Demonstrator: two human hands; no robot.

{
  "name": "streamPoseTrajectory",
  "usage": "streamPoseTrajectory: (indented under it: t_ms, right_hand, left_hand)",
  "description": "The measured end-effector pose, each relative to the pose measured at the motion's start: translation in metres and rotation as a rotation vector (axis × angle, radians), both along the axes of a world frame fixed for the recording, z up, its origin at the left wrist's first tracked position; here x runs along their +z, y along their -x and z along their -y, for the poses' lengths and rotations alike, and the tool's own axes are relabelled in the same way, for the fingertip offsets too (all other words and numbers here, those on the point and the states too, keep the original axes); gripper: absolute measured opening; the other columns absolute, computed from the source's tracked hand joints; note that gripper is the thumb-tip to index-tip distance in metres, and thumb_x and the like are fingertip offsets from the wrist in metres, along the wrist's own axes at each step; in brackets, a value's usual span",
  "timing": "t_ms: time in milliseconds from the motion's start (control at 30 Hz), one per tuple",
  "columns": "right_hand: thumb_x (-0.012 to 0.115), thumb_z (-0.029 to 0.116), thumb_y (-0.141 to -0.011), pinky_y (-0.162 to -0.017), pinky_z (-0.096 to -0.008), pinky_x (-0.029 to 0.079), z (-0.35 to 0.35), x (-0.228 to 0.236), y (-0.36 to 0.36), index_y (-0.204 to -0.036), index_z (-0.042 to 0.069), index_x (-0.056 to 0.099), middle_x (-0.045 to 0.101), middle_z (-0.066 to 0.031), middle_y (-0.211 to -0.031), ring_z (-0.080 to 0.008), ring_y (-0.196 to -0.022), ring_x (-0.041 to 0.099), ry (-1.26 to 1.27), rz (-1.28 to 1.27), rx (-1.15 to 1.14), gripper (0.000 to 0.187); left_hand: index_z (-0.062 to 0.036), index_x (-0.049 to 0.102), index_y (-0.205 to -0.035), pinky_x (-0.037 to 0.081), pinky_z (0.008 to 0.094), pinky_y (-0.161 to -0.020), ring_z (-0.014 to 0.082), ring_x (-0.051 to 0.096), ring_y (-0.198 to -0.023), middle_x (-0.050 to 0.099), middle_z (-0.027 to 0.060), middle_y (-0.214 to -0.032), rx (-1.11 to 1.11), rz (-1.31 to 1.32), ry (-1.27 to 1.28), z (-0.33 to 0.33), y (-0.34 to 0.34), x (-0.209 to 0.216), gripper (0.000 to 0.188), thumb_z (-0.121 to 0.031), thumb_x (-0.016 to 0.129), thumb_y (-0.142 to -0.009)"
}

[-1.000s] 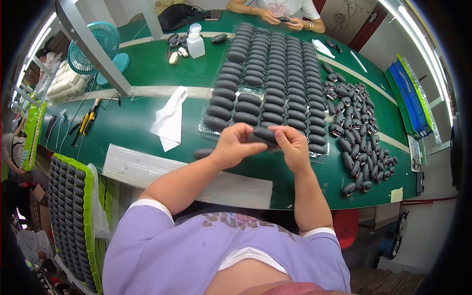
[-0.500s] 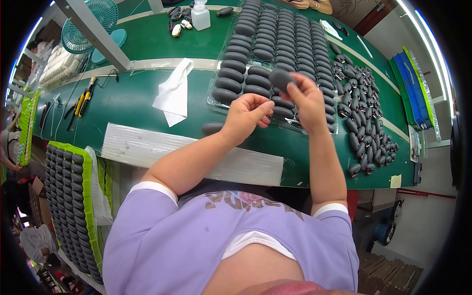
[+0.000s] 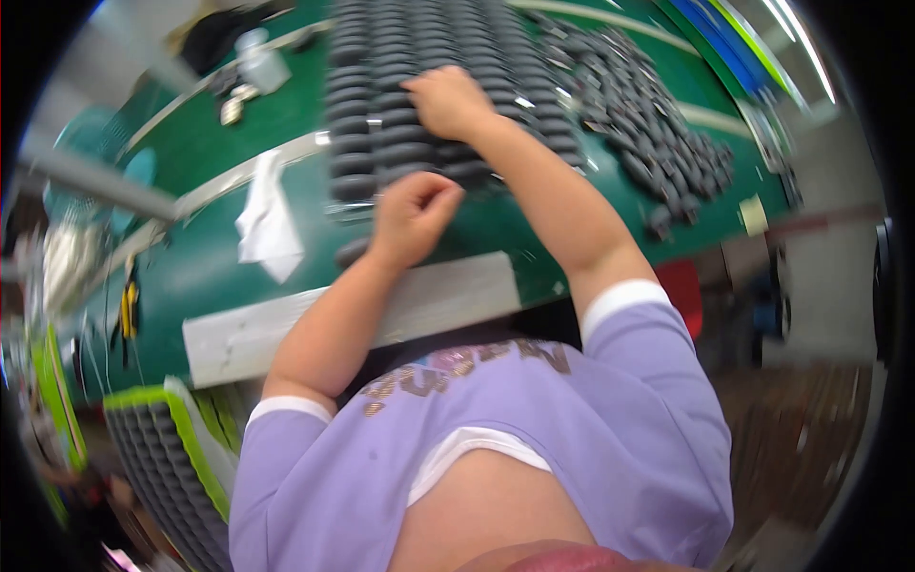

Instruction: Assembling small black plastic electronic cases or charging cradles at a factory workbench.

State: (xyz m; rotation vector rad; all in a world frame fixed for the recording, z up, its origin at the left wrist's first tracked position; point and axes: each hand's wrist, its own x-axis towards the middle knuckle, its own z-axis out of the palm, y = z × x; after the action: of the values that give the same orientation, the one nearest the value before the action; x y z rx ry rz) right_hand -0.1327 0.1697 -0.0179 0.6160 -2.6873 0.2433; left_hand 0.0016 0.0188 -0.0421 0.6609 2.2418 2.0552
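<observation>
Dark-grey, oval, plastic-looking pieces (image 3: 351, 145): rowed on the green bench (image 3: 191, 272), presumably to stay separate. My right hand (image 3: 453, 103): over them, fingers' grip I cannot tell. My left hand (image 3: 412, 221): fingers curled together.

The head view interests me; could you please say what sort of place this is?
Probably a factory assembly or packing workshop: rows of matching dark grey pieces on a green workbench, a pile of dark pieces beside them, and a yellow-and-black hand tool.
</observation>
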Motion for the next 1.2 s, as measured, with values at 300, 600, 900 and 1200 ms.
streamPoseTrajectory:
  t_ms: [300,600,900,1200]
  right_hand:
    - [0.070,0.023,-0.078,-0.077,-0.0411,0.050,-0.141,0.026,-0.195,-0.089,0.008,0.069,0.063,-0.0120,-0.090,-0.0300,-0.089,0.061,0.397,-0.312,-0.596,0.019]
    - [0.064,0.033,-0.083,-0.084,-0.0444,0.049,-0.214,-0.003,-0.277,-0.112,0.003,0.061,0.057,-0.0209,-0.108,-0.0376,-0.100,0.058,0.082,-0.027,-1.026,0.042]
    - [0.047,0.018,-0.100,-0.070,-0.0258,0.056,-0.137,0.016,-0.246,-0.121,-0.002,0.056,0.064,-0.0093,-0.100,-0.0143,-0.080,0.066,1.453,0.314,-0.371,0.031]
    - [0.061,0.012,-0.091,-0.078,-0.0278,0.053,-0.031,0.025,-0.194,-0.115,-0.001,0.056,0.064,-0.0090,-0.106,-0.0150,-0.089,0.065,1.299,0.514,0.034,0.028]
  left_hand:
    - [0.0001,0.062,-0.095,0.052,0.0213,-0.066,0.0090,0.061,-0.072,0.066,0.0042,-0.084,-0.142,0.087,-0.054,-0.003,-0.005,0.006,0.010,-0.009,0.065,-0.090]
    - [-0.0015,0.067,-0.089,0.047,0.0219,-0.060,0.0058,0.057,-0.066,0.065,0.0024,-0.075,-0.113,0.035,0.007,-0.023,-0.018,0.013,0.011,-0.012,0.068,-0.085]
    - [0.0003,0.065,-0.097,0.048,0.0230,-0.064,0.0070,0.056,-0.067,0.064,0.0024,-0.076,-0.246,0.210,0.042,-0.025,-0.038,0.015,0.022,-0.018,0.071,-0.085]
    - [0.0030,0.061,-0.110,0.051,0.0240,-0.075,0.0102,0.062,-0.083,0.067,0.0065,-0.095,-0.119,0.307,-0.247,-0.006,-0.018,0.031,0.025,-0.006,0.068,-0.087]
